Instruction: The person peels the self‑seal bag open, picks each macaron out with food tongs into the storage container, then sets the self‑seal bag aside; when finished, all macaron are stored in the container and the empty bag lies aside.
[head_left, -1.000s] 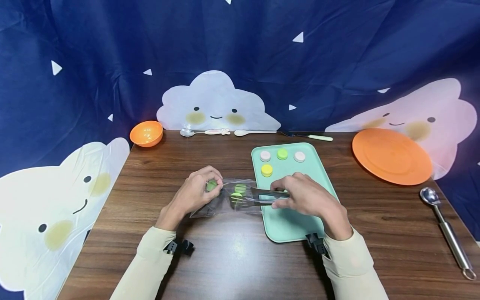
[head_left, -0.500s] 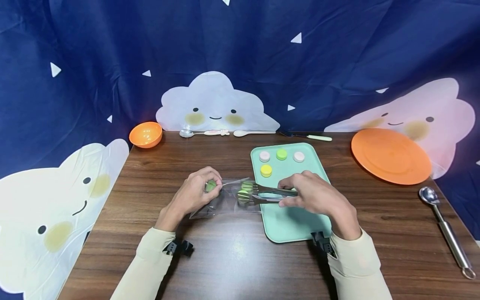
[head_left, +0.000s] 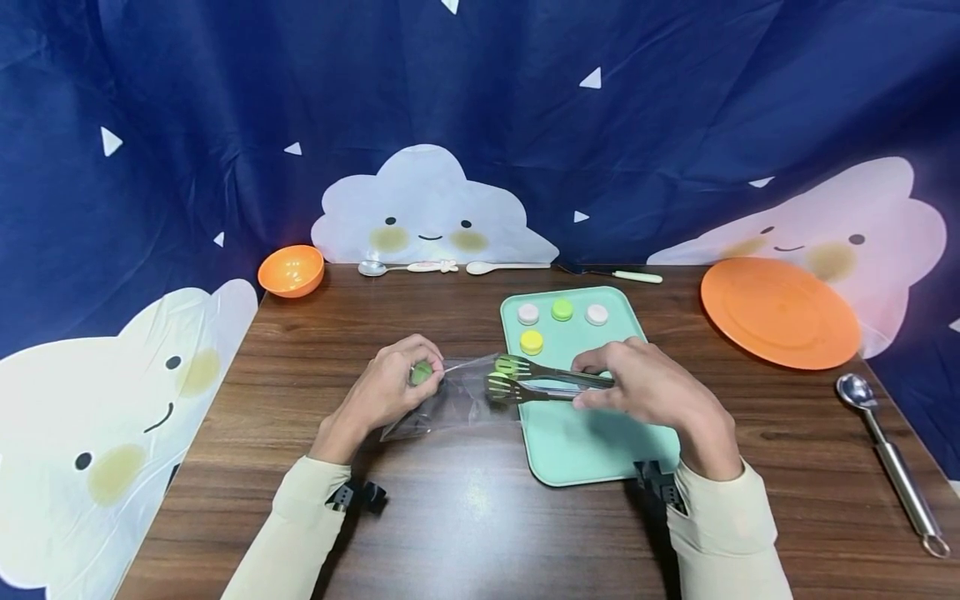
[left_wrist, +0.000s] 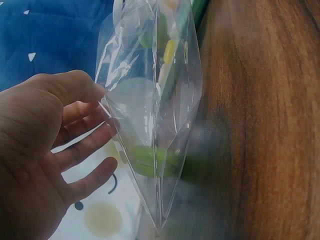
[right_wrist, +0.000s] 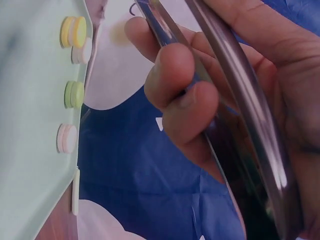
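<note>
Brown wood-grain table (head_left: 465, 517), bearing all the items below.

Mint-green tray (head_left: 592, 442), right of centre; four small round pieces lie at its far end, white, green, white and yellow (head_left: 531, 341).

Clear plastic bag (head_left: 450, 396), lying at the tray's left edge, mouth towards the tray. One green piece (left_wrist: 150, 159) sits in its closed end.

Metal tongs (head_left: 551, 383), tips at the bag mouth; whether they carry a piece cannot be told.

Left hand (head_left: 390, 387): fingers curled, pinching the bag's closed end.

Right hand (head_left: 648, 392): fingers wrapped round the tongs' arms, squeezing them.

Handling note, as a judgement: keep the bag's end pinned, mouth held wide, tongs level and gently pressed, to avoid snagging the film.
</note>
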